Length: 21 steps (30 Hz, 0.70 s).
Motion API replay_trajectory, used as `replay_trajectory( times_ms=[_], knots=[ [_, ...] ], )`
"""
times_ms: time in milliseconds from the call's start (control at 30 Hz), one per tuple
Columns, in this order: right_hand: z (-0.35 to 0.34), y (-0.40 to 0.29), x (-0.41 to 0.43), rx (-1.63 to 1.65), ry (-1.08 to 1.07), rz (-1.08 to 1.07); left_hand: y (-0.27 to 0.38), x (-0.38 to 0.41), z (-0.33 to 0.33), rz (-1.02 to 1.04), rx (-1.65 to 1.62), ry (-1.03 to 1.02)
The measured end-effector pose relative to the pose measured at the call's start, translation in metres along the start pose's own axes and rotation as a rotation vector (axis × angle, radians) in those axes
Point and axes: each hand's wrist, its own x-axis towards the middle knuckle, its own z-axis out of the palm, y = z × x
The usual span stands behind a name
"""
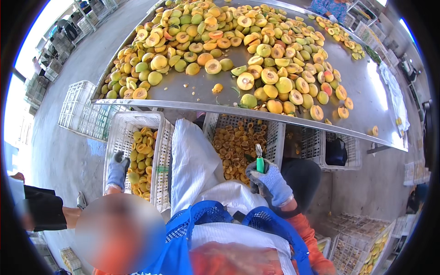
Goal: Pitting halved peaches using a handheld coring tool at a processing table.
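Observation:
My right hand point(270, 180), in a grey-blue work glove, is closed around a green-handled pitting tool point(260, 163) with its metal tip up. It is above the right part of a white crate point(277, 141) of scooped fruit pits and scraps. My left hand point(118, 168), gloved alike, is over the left side of a white plastic crate point(157, 137) of halved yellow fruit point(141, 147); whether it holds anything cannot be told. Ahead, a metal table point(206, 87) bears a large heap of whole and halved peaches or apricots point(213, 65).
The table's raised metal edge point(240, 111) runs above the crates. Another crate point(343, 161) with a dark bag is under the table at right. A co-worker point(330, 12) is across the table; another person point(41, 209) stands at left. Stacked crates point(361, 237) stand lower right.

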Motion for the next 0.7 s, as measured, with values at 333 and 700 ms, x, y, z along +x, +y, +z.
replay_trajectory(
  times_ms=[333, 700],
  knots=[
    [-0.009, -0.003, 0.012, -0.025, -0.075, 0.078, 0.313, -0.001, 0.218, 0.547, 0.033, -0.437],
    [-0.033, -0.01, 0.008, 0.204, -0.013, 0.024, 0.399, -0.012, 0.353, 0.815, 0.521, -0.66]
  ],
)
